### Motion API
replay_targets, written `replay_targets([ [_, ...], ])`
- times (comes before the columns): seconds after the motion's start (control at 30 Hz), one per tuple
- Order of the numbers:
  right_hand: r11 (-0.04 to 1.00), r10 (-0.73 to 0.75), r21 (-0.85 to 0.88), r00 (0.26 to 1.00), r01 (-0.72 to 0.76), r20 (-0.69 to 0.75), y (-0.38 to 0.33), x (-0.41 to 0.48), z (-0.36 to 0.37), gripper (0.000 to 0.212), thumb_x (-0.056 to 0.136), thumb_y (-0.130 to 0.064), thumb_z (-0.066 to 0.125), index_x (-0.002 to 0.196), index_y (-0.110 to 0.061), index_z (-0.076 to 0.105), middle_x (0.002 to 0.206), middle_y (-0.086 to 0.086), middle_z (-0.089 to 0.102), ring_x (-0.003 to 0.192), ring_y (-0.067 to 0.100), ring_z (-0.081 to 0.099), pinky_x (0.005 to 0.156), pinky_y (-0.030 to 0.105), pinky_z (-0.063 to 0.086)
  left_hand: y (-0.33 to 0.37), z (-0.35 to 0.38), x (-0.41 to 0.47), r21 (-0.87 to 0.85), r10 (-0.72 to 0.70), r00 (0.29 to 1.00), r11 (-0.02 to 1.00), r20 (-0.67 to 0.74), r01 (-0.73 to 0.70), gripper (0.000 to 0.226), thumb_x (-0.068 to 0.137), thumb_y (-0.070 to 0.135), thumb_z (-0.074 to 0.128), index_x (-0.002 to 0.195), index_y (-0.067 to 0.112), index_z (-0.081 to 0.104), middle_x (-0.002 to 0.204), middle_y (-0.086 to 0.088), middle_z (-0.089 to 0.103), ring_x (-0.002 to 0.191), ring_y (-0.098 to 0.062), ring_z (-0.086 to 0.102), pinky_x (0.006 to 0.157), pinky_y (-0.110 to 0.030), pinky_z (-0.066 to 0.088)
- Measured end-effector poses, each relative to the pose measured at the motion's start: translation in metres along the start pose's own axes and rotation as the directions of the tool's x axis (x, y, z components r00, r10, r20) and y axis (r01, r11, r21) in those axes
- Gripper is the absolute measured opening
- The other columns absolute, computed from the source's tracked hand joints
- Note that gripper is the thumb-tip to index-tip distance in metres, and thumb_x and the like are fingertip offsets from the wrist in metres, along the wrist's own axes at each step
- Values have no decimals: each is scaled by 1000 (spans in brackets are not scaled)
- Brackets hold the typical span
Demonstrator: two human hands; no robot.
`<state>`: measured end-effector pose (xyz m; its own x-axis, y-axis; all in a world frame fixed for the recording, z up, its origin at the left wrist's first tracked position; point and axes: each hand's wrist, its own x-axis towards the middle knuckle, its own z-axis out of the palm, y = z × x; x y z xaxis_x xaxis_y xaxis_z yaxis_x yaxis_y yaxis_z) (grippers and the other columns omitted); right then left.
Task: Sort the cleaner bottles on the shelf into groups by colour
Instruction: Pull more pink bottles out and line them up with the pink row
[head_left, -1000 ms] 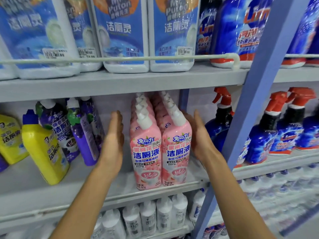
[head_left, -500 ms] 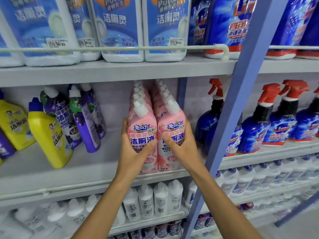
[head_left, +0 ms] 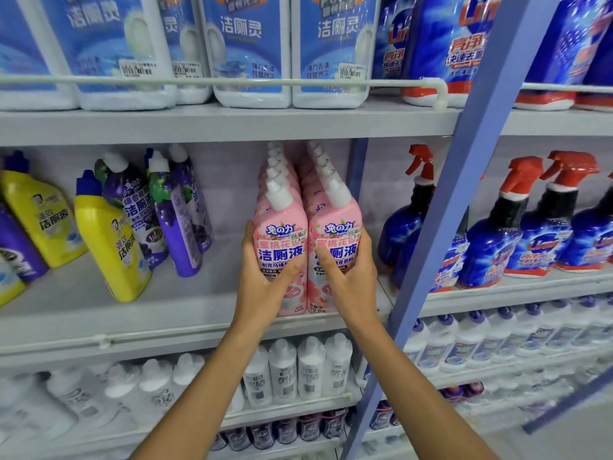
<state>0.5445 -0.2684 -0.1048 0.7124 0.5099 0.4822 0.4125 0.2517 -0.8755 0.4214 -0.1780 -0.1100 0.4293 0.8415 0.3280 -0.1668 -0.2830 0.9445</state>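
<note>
Two rows of pink cleaner bottles with white caps stand on the middle shelf (head_left: pixel 185 313). My left hand (head_left: pixel 265 283) grips the front left pink bottle (head_left: pixel 280 227) from its left side, thumb across the label. My right hand (head_left: pixel 348 280) grips the front right pink bottle (head_left: pixel 336 224) from its right side. Both bottles stand upright, side by side and touching. To the left, apart from the pink rows, lean a yellow bottle (head_left: pixel 109 247), purple bottles (head_left: pixel 175 214) and another yellow bottle (head_left: pixel 36 217).
A blue upright post (head_left: pixel 464 200) crosses in front on the right. Behind it stand blue spray bottles (head_left: pixel 550 234) with red triggers. Large white and blue jugs (head_left: pixel 248 51) fill the top shelf behind a rail. White bottles (head_left: pixel 298 370) line the shelf below.
My hands moved from flat against the outer sides of the pink rows to the front, and now each grips a front pink bottle. The view has shifted slightly.
</note>
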Motion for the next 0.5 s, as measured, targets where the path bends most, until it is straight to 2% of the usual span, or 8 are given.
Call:
replay_targets([
  [0.07,1000,12,-8,1000,-12,21,5,-6,-2,69,90,-33,76,149,-22,41,133,-10,64,119,4,63,99,27,53,-2,1,-7,-3,-35,999,999,-11,35,81,88,33,81,154,25,35,136,11,66,123,-6,65,103,-34,56],
  [0.17,999,18,-40,999,-16,36,10,-13,-2,67,94,-28,72,151,-20,38,135,-10,62,121,2,61,101,24,50,-4,4,-14,-33,-71,997,997,-16,71,60,94,20,74,146,21,44,126,10,71,116,-5,68,94,-24,58],
  [0.4,996,33,-90,998,-28,56,8,-15,-4,65,98,-30,67,153,-20,34,141,-7,57,128,4,57,106,28,48,-6,1,-12,18,-70,998,997,7,70,58,96,21,72,145,17,42,131,7,67,116,0,65,88,-12,52],
  [0.5,994,49,-104,996,-41,74,0,-17,-7,58,99,-31,66,149,-25,38,136,-20,58,126,0,57,104,23,48,-2,-4,-8,41,-82,995,996,51,80,65,94,26,75,147,19,40,131,9,67,115,0,66,89,-14,53],
])
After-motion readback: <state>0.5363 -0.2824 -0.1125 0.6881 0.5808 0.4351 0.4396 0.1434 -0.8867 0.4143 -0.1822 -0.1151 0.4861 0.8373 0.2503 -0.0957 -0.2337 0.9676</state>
